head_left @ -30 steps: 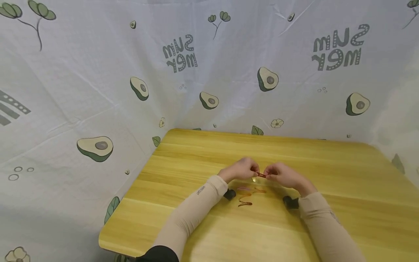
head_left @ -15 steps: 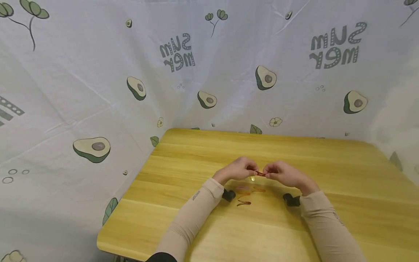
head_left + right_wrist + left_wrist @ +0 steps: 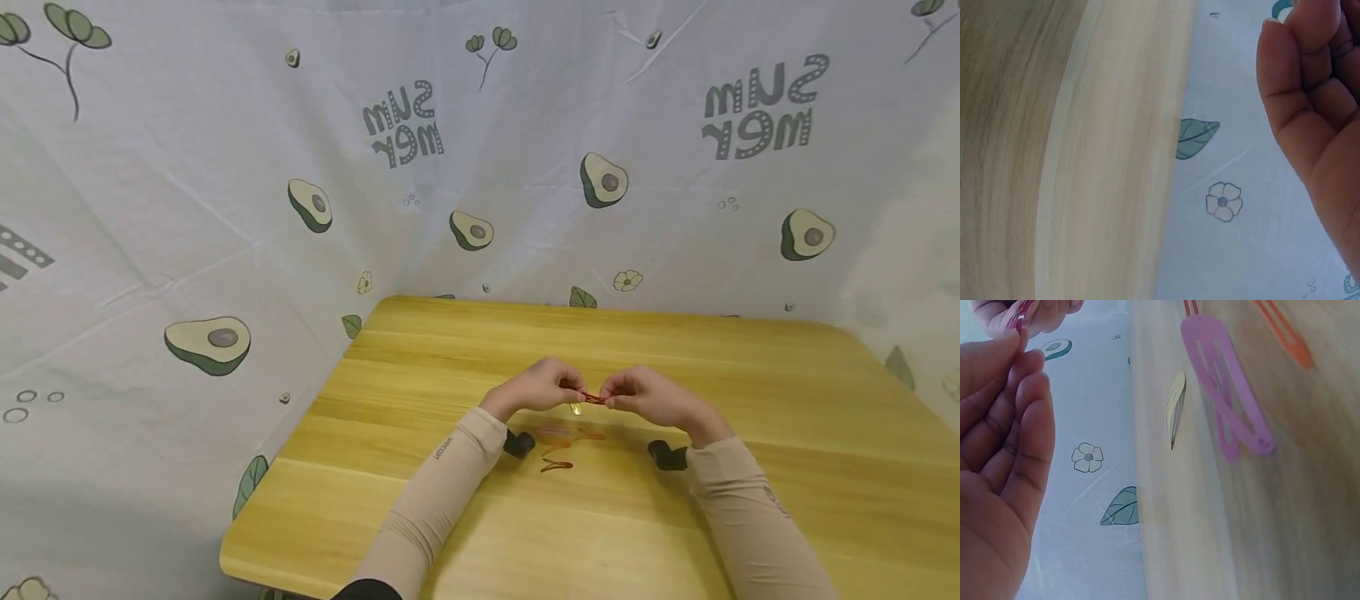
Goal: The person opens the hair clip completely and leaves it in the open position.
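Over the table, my left hand (image 3: 542, 386) and right hand (image 3: 651, 397) pinch a red snap hair clip (image 3: 594, 399) from its two ends, fingertips close together. In the left wrist view, thumb and forefinger meet at the red clip's end, with the other fingers curled below. The right wrist view shows my thumb and fingers only; the clip is out of sight there. On the wood below lie a yellow clip (image 3: 1175, 406), a purple clip (image 3: 1204, 331), orange clips (image 3: 591, 434) and a brownish-red clip (image 3: 557, 466) nearest me. The purple one appears sprung apart.
The wooden table (image 3: 390, 517) has rounded corners. A white curtain with avocado prints (image 3: 525, 108) hangs behind it and along the left side. Black wrist cameras (image 3: 519, 444) sit under both wrists, beside the loose clips.
Both hands keep their pinch on the red hair clip, with only slight finger movement. The head view has shifted a little. The loose clips stay where they lie.
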The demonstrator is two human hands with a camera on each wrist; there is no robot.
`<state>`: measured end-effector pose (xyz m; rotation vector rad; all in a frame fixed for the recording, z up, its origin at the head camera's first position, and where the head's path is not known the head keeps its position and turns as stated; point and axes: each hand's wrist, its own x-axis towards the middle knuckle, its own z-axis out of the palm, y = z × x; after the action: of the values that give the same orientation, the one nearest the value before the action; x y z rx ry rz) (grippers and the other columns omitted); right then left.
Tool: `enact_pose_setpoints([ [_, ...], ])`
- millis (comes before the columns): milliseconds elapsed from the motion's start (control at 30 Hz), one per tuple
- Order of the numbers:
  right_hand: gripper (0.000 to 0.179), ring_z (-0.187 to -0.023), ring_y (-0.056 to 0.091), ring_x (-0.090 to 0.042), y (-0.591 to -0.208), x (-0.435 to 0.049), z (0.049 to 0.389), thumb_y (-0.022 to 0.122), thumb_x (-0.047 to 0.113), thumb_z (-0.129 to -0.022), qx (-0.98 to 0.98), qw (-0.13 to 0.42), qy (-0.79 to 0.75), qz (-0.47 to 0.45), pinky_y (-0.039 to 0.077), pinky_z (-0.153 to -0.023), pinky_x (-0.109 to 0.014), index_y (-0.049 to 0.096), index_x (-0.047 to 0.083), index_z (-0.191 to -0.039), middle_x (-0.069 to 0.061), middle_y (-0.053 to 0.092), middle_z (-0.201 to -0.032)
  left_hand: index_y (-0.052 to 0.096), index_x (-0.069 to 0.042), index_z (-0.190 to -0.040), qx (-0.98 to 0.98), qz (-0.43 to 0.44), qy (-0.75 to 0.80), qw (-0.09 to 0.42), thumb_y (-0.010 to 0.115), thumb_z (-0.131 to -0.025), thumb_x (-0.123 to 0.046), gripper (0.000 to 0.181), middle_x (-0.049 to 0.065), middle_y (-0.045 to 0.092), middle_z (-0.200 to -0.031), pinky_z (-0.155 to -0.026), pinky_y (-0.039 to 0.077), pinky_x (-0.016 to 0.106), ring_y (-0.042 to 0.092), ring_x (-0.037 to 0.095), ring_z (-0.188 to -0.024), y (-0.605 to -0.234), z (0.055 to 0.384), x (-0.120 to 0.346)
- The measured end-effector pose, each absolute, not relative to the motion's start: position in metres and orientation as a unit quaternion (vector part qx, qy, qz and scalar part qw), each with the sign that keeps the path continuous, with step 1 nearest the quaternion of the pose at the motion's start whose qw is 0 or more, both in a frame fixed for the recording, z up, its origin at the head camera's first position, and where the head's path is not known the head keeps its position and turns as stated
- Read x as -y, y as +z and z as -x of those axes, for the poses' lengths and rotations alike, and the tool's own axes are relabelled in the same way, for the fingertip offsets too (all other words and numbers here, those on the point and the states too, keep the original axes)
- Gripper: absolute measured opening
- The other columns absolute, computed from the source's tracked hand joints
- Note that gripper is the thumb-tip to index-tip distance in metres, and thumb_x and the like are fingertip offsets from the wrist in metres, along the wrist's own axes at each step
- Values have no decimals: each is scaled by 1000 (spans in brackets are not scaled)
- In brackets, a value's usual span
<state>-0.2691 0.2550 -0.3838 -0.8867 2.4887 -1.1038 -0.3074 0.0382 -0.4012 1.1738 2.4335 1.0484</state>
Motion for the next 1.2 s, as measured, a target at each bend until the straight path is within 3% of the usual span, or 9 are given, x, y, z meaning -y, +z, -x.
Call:
enact_pose_setpoints([
  [200,17,-76,53,-21,-384,-255,268,53,13,-88,-860,141,-388,300,46,-69,-35,60,-2,-93,-18,61,-90,66,-3,-89,-834,-394,362,132,55,-88,-19,19,15,62,-81,-50,35,18,40,7,-56,-399,305,-37],
  [500,17,-80,57,-25,-385,-255,266,55,12,-88,-854,133,-411,290,48,-72,-34,58,-4,-93,-21,60,-91,66,-8,-89,-839,-374,379,115,58,-86,-20,15,8,66,-86,-55,43,18,50,7,-62,-399,302,-38],
  [767,14,-82,57,-26,-380,-255,266,54,15,-88,-854,125,-409,295,48,-74,-36,59,3,-92,-20,60,-93,65,-14,-84,-822,-380,413,101,61,-83,-14,3,9,67,-86,-60,48,18,63,25,-77,-394,302,-39],
  [1200,16,-77,58,-20,-380,-255,267,58,11,-85,-859,138,-394,298,49,-70,-34,61,-2,-93,-20,62,-91,66,-11,-81,-832,-378,390,114,66,-80,-17,7,1,66,-75,-59,47,18,62,20,-72,-395,302,-39],
])
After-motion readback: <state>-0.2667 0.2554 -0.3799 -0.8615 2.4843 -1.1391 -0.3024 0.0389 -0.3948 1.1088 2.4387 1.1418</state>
